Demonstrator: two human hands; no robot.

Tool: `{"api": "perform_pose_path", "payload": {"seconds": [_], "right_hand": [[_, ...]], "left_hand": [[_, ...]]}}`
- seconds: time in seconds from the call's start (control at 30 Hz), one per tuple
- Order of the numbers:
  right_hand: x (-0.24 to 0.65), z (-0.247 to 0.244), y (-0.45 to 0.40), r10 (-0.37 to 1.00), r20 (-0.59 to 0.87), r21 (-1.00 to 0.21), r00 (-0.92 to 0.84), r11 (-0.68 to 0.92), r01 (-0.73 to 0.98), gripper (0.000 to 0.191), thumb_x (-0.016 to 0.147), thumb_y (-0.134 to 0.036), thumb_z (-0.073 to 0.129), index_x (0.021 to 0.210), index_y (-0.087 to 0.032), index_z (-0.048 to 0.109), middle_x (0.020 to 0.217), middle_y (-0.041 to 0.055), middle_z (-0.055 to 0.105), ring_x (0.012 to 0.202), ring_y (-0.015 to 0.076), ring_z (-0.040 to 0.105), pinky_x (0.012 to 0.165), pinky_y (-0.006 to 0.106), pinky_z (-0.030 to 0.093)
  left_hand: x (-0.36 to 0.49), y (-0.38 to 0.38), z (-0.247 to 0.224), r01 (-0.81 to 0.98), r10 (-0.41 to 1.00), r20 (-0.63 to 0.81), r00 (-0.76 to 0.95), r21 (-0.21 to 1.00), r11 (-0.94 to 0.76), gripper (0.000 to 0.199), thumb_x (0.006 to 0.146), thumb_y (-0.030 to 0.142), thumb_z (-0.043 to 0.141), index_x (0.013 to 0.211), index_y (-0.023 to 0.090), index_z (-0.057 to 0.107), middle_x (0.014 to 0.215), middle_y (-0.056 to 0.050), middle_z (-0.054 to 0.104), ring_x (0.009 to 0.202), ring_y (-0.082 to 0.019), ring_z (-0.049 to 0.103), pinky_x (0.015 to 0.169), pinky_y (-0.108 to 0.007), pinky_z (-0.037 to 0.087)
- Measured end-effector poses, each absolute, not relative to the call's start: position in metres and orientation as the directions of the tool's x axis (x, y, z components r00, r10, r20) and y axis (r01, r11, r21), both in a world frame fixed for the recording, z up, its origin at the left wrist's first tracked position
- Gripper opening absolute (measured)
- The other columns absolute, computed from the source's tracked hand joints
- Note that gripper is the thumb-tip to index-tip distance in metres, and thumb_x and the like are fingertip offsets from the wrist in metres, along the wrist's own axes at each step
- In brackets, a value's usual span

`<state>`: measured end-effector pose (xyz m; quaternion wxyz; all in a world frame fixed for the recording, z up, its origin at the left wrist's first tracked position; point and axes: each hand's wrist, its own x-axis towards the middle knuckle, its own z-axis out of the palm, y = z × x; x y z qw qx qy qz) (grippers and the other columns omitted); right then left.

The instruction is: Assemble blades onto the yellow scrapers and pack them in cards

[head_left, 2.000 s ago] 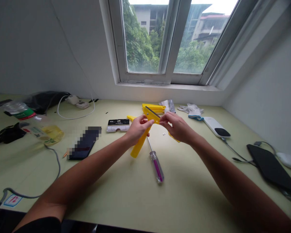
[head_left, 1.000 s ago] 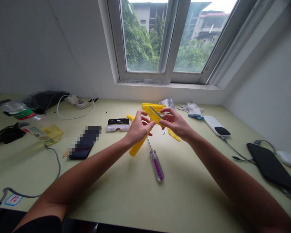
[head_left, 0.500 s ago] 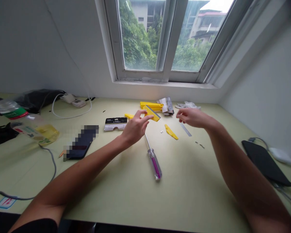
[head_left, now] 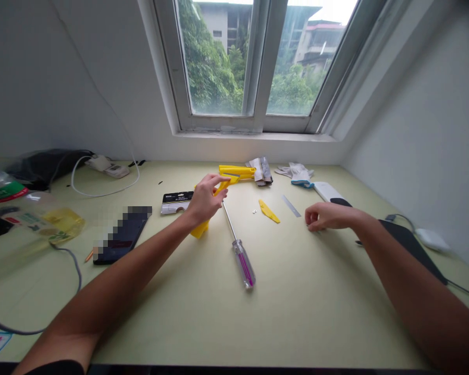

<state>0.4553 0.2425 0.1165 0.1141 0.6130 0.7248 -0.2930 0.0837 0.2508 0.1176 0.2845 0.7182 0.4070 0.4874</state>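
Observation:
My left hand [head_left: 207,199] is closed on a yellow scraper piece [head_left: 227,182], held above the table left of center. My right hand [head_left: 328,216] rests low over the table at the right, fingers pinched at the surface; what lies between them is too small to make out. Between my hands are a flat yellow part [head_left: 269,211], a thin metal blade [head_left: 291,205] and tiny nuts [head_left: 254,212]. A screwdriver [head_left: 244,264] with a clear and purple handle lies in front, its tip near my left hand.
Yellow handles [head_left: 236,170] and a crumpled package [head_left: 261,171] lie at the back. Gloves [head_left: 296,173] are behind right. A black card package [head_left: 175,202], a phone [head_left: 125,234] and a bottle [head_left: 8,187] stand or lie left; a black device [head_left: 410,250] lies right.
My right hand has moved right and down to the tabletop, over where the small screws lay. My left hand still holds the yellow piece, now tilted differently. The view has shifted slightly.

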Motion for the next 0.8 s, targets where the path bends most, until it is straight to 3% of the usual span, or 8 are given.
{"api": "perform_pose_path", "payload": {"seconds": [0.13, 0.2, 0.3, 0.43, 0.6, 0.8], "right_hand": [[0.454, 0.116, 0.239, 0.847, -0.468, -0.250, -0.251, 0.146, 0.957, 0.017, 0.071, -0.033, 0.061, 0.078, -0.020, 0.068, 0.081, 0.0063, 0.070, 0.074, 0.0228, 0.063, 0.060, 0.031, 0.042], [0.443, 0.123, 0.240, 0.876, -0.385, -0.265, -0.291, 0.197, 0.944, 0.017, 0.075, -0.035, 0.059, 0.078, -0.020, 0.067, 0.081, 0.0056, 0.069, 0.073, 0.0218, 0.062, 0.060, 0.031, 0.042], [0.411, 0.142, 0.241, 0.895, -0.162, -0.378, -0.416, 0.333, 0.864, 0.021, 0.082, -0.041, 0.056, 0.078, -0.021, 0.063, 0.077, 0.0039, 0.068, 0.070, 0.0186, 0.061, 0.061, 0.029, 0.044], [0.354, 0.170, 0.243, 0.809, 0.158, -0.528, -0.566, 0.554, 0.644, 0.018, 0.082, -0.040, 0.061, 0.087, -0.022, 0.061, 0.077, 0.0016, 0.068, 0.069, 0.0160, 0.062, 0.064, 0.028, 0.048], [0.306, 0.175, 0.249, 0.750, 0.445, -0.524, -0.489, 0.661, 0.537, 0.017, 0.084, -0.038, 0.062, 0.083, -0.022, 0.068, 0.074, 0.0020, 0.070, 0.065, 0.0161, 0.063, 0.064, 0.030, 0.050], [0.296, 0.162, 0.248, 0.720, 0.535, -0.535, -0.442, 0.694, 0.483, 0.013, 0.085, -0.033, 0.063, 0.085, -0.021, 0.070, 0.075, 0.0018, 0.070, 0.064, 0.0155, 0.062, 0.065, 0.031, 0.049]], "left_hand": [[0.084, 0.250, 0.120, 0.274, 0.881, 0.429, 0.198, 0.839, -0.470, 0.028, 0.083, 0.028, 0.064, 0.109, 0.019, 0.068, 0.114, -0.011, 0.055, 0.071, -0.013, 0.066, 0.043, -0.019, 0.053], [0.085, 0.250, 0.121, 0.177, 0.914, 0.348, 0.210, 0.906, -0.386, 0.031, 0.081, 0.029, 0.067, 0.109, 0.016, 0.066, 0.119, -0.013, 0.054, 0.073, -0.015, 0.068, 0.045, -0.023, 0.056], [0.086, 0.251, 0.121, -0.074, 0.936, 0.202, 0.289, 0.979, -0.188, 0.041, 0.077, 0.032, 0.073, 0.110, 0.013, 0.060, 0.126, -0.018, 0.052, 0.073, -0.019, 0.070, 0.050, -0.030, 0.060], [0.086, 0.250, 0.120, -0.258, 0.913, 0.162, 0.376, 0.964, -0.065, 0.044, 0.075, 0.033, 0.075, 0.109, 0.013, 0.056, 0.126, -0.020, 0.052, 0.075, -0.022, 0.071, 0.053, -0.033, 0.060], [0.086, 0.247, 0.121, -0.320, 0.899, 0.165, 0.406, 0.947, -0.030, 0.041, 0.076, 0.032, 0.074, 0.108, 0.015, 0.054, 0.123, -0.018, 0.054, 0.077, -0.024, 0.072, 0.054, -0.032, 0.059], [0.088, 0.241, 0.126, -0.334, 0.865, 0.157, 0.477, 0.943, 0.013, 0.040, 0.076, 0.032, 0.075, 0.106, 0.016, 0.054, 0.123, -0.016, 0.056, 0.078, -0.024, 0.072, 0.053, -0.031, 0.058]]}}
